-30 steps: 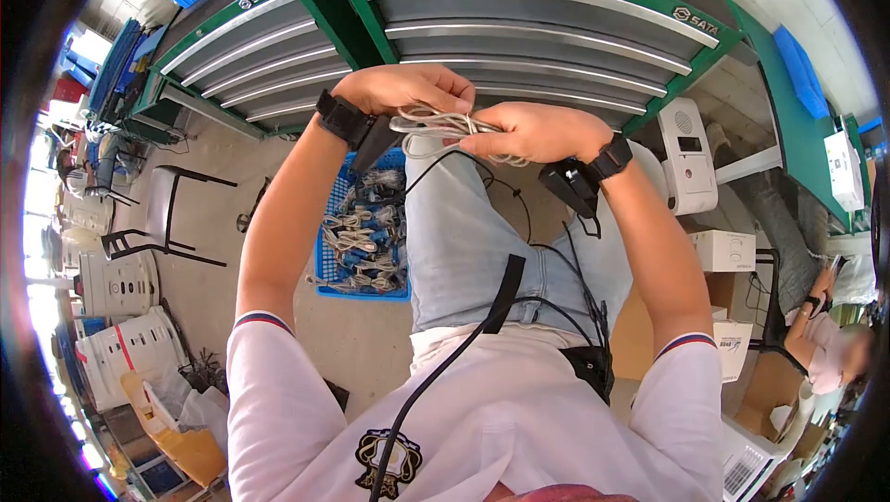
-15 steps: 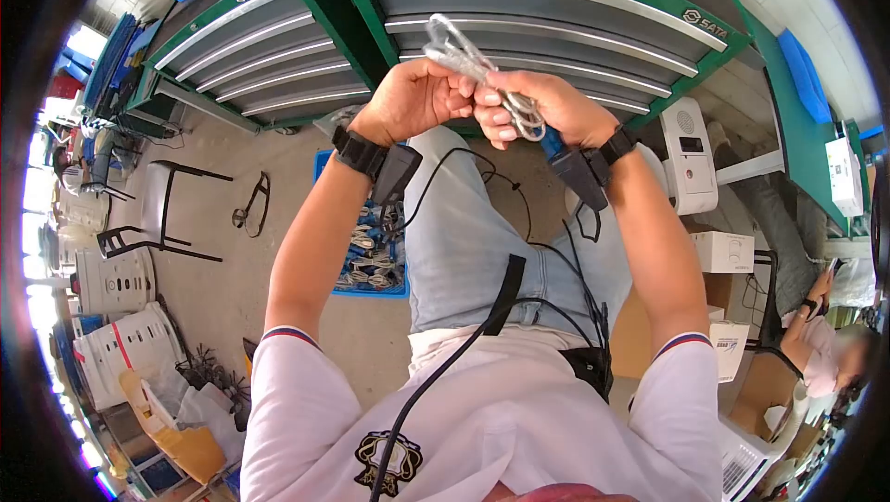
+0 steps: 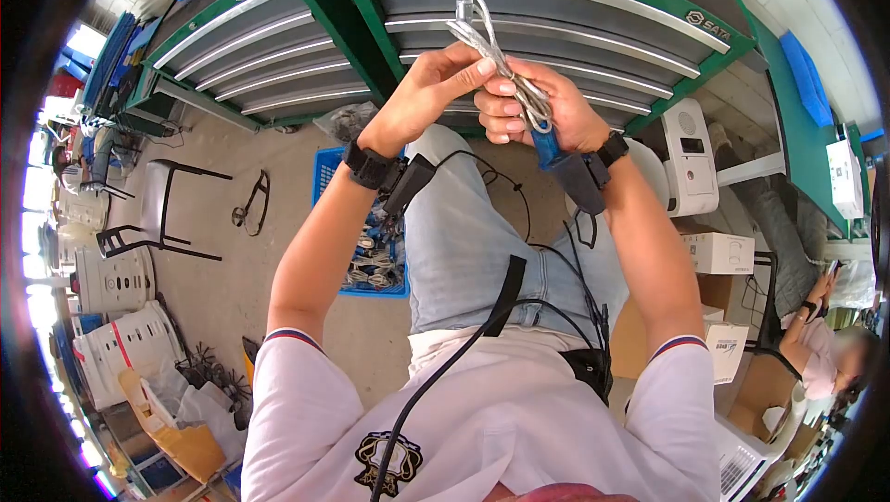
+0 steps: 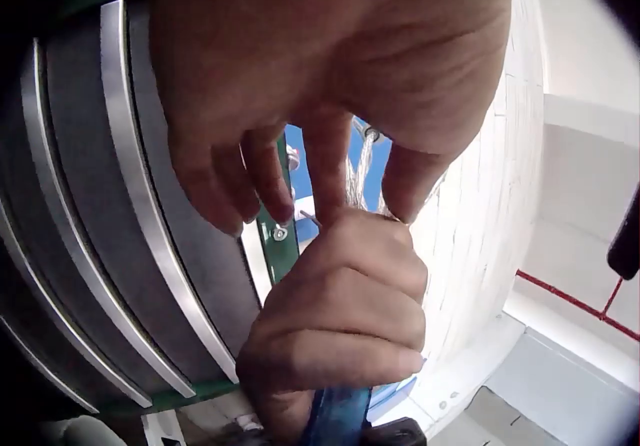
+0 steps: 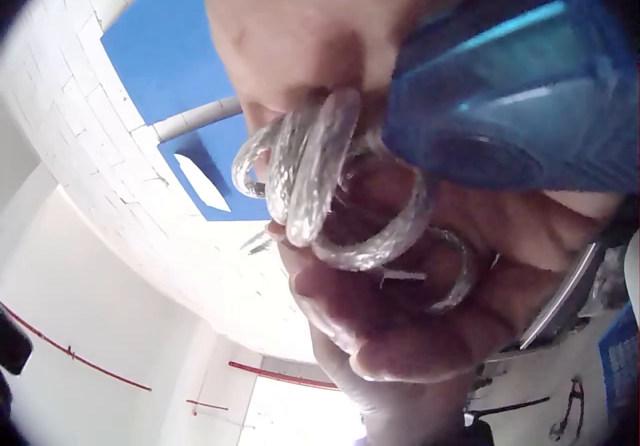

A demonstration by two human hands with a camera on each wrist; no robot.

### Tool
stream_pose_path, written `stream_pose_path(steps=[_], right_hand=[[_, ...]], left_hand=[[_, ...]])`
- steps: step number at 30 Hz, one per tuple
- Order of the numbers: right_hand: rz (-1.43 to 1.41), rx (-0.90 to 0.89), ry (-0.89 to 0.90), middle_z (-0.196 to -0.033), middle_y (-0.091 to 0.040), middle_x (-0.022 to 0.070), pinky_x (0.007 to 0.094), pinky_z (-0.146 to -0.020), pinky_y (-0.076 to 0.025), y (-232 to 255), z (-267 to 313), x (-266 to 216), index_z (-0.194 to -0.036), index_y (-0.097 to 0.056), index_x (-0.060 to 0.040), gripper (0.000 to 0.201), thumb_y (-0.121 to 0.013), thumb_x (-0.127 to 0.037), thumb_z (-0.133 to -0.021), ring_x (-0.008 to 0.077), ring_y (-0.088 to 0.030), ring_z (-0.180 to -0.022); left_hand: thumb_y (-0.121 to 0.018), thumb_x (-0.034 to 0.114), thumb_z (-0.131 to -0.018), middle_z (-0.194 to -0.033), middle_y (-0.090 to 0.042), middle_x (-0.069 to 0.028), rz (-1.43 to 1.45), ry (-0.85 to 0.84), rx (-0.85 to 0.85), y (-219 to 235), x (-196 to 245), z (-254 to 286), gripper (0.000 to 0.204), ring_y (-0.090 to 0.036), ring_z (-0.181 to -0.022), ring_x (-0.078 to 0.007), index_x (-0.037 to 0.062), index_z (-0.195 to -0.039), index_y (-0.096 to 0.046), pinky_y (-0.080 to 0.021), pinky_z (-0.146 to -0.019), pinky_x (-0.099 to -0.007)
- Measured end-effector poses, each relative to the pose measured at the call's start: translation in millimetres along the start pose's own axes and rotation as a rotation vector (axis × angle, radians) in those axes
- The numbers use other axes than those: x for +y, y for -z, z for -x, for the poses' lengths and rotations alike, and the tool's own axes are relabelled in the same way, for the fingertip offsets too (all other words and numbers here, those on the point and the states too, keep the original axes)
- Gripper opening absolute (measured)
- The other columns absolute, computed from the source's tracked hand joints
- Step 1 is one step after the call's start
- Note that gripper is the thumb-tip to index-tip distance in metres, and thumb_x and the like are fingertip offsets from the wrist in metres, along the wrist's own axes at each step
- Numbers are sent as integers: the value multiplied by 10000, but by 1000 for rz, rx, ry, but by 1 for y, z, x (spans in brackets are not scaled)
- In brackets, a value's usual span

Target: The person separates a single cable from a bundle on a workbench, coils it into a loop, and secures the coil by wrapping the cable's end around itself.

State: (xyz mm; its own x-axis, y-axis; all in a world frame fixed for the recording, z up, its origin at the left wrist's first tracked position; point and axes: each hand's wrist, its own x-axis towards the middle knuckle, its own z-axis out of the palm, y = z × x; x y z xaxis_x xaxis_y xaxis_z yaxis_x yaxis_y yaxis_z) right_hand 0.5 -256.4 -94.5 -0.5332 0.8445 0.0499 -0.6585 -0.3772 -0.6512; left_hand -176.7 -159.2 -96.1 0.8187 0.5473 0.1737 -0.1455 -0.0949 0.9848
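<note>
A coiled silvery cable point(image 3: 533, 101) with a translucent blue connector housing point(image 5: 510, 96) is held up in front of the drawers. My right hand point(image 3: 564, 105) grips the bundle, its fingers curled round the loops, and the blue housing lies along the palm toward the wrist. From the other side my left hand point(image 3: 422, 99) pinches the cable between thumb and fingers, just beyond the right fist. The loops' far ends stick up past both hands. In the left wrist view the right fist hides most of the cable.
Below the left forearm, a blue basket point(image 3: 326, 168) on the floor holds several similar cables. Green-framed drawer cabinets point(image 3: 528, 20) stand ahead. A black chair point(image 3: 159, 201) is at left; a white device point(image 3: 689, 157) and cartons point(image 3: 723, 252) stand at right, near another seated person.
The cable coil has turned from lying crosswise between both hands to pointing up and away. Both hands have shifted, and the left thumb has now moved onto the cable beside the right fingers.
</note>
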Motion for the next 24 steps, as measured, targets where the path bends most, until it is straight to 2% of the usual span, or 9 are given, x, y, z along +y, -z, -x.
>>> stream_pose_path(steps=[5, 7, 10, 12, 14, 18, 20, 24], right_hand=[[26, 16, 9, -684, -409, -46, 266, -628, -359, 2, 0, 0, -829, -491, -124, 404, -366, -436, -1054, 81, -380, -597], [33, 41, 5, -680, -412, -43, 263, -621, -356, 2, 2, 0, -830, -498, -118, 411, -372, -440, -1051, 81, -376, -591], [27, 84, -10, -668, -416, -41, 255, -605, -347, 3, 2, 0, -832, -513, -108, 432, -384, -460, -1046, 79, -371, -581], [14, 105, -19, -661, -417, -41, 249, -596, -342, 7, 3, 0, -833, -520, -105, 445, -390, -475, -1042, 76, -371, -577], [-13, 44, -18, -689, -482, -24, 260, -611, -401, 14, 3, -1, -869, -548, -87, 439, -477, -495, -1016, 106, -452, -610], [12, 77, -14, -683, -490, -26, 259, -607, -405, 16, 5, 0, -866, -557, -94, 442, -503, -511, -1002, 100, -450, -597], [119, 207, -29, -699, -533, -19, 253, -569, -402, 17, 5, 1, -879, -576, -104, 426, -539, -514, -987, 90, -485, -601], [289, 318, -61, -725, -588, -6, 246, -543, -440, 12, 7, -2, -934, -605, -102, 442, -587, -543, -955, 86, -558, -632]], left_hand=[[-620, 299, -1004, -978, -695, -32, -128, -63, 47, -2, -3, -3, 328, -582, -934, -82, -14, -1063, -696, -476, -898, -279], [-618, 261, -1007, -932, -689, -21, -184, -71, 65, -3, -3, -4, 281, -575, -868, -71, -4, -1029, -708, -488, -826, -263], [-609, 255, -1012, -911, -678, -10, -186, -31, 48, -5, 0, -4, 274, -566, -830, -64, 0, -1051, -701, -488, -774, -251], [-611, 254, -1010, -906, -673, -5, -157, -26, 49, -8, 3, -3, 274, -561, -822, -64, 0, -1067, -696, -486, -762, -247], [-613, 254, -1009, -901, -668, -1, -128, -20, 49, -9, 4, -3, 276, -557, -814, -64, 0, -1084, -691, -484, -749, -244], [-607, 213, -1008, -940, -665, -12, -11, 85, 8, -6, 4, -4, 264, -564, -825, -71, -19, -1115, -673, -487, -751, -242], [-606, 196, -1007, -955, -666, -18, 27, 118, -8, -3, 2, -3, 257, -569, -829, -74, -26, -1118, -670, -491, -753, -244], [-590, 159, -1008, -983, -679, -43, -94, 78, 22, -2, -11, -3, 246, -593, -864, -94, -38, -1147, -636, -509, -766, -263]])
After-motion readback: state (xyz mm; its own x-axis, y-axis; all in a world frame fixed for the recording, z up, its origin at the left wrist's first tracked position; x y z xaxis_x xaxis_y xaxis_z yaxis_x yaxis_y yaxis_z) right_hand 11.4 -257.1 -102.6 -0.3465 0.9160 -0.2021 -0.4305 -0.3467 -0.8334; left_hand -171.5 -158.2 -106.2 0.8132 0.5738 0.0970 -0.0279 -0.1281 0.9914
